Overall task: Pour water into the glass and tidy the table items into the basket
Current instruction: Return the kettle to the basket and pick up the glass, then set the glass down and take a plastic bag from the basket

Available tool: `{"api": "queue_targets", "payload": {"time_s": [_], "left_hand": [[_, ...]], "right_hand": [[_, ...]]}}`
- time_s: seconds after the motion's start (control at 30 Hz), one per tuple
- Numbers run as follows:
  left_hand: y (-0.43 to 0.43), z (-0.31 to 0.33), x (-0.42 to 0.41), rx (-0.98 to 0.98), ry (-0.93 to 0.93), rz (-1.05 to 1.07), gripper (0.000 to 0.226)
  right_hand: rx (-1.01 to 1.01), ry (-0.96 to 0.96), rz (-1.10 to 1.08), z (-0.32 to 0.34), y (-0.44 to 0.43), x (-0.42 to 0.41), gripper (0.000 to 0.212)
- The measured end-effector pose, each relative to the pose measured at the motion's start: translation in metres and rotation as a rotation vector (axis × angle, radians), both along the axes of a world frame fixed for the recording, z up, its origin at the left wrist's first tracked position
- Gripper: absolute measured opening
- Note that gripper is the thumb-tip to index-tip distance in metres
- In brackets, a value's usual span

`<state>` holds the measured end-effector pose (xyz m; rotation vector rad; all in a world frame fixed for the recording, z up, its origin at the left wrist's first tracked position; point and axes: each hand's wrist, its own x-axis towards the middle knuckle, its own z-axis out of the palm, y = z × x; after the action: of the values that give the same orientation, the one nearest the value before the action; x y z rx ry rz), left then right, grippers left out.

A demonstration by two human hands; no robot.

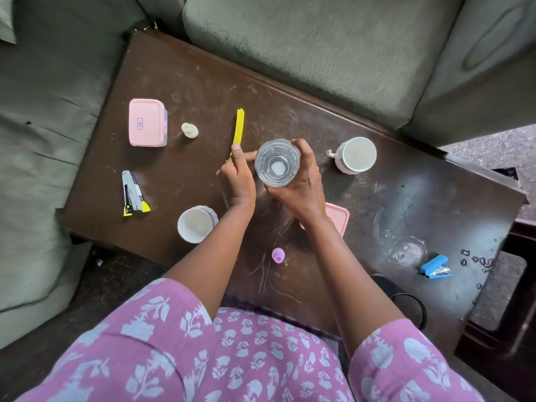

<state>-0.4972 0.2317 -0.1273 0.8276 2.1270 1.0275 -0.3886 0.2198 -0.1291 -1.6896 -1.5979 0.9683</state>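
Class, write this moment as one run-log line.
right hand grips glass | left hand beside glass, over yellow strip | other items lie on table

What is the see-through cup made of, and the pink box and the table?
The glass in the right hand looks like clear, shiny glass, though it could be plastic: its bottom shows through. The pink box seems smooth, matte plastic. The table looks like dark polished wood: scratches, glare.

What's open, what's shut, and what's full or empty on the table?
Glass, upright, held by right grip; water level unclear.
Pink box, lid on.
Mug, upright, looks empty.
White cup, upright, looks empty.
Yellow strip, pinched by left grip.
Loose pink lid, lying flat, partly hidden.
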Motion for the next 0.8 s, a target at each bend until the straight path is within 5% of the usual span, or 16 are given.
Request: {"api": "queue_targets", "payload": {"time_s": [0.53,0.8], "left_hand": [[-0.016,0.001,0.02,0.01,-0.104,0.126,0.04],[-0.058,0.007,0.083,-0.077,-0.217,0.332,0.03]], "right_hand": [[-0.013,-0.014,0.08,0.003,-0.003,0.003,0.094],[0.004,-0.086,-0.027,0.019,-0.028,0.044,0.078]]}}
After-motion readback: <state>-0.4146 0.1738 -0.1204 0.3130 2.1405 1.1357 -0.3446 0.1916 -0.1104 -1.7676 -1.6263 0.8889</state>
